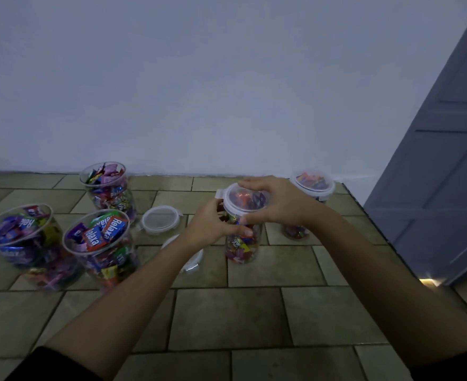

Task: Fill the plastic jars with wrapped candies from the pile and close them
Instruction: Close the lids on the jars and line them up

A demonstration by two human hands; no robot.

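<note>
Head view: the centre jar (243, 244) stands upright on the tiled floor (254, 320), packed with candies. The left hand (216, 225) curls round its upper body. The right hand (277, 206) curls over the lid (243, 200) on top, one latch tab jutting left. "Relaxa" is legible on wrappers in an open jar (100, 237) at left. A loose lid (159, 219) lies between the two jars. Bare tiles nearer the camera; wall (227, 92) behind, door (441, 174) at right.
</note>
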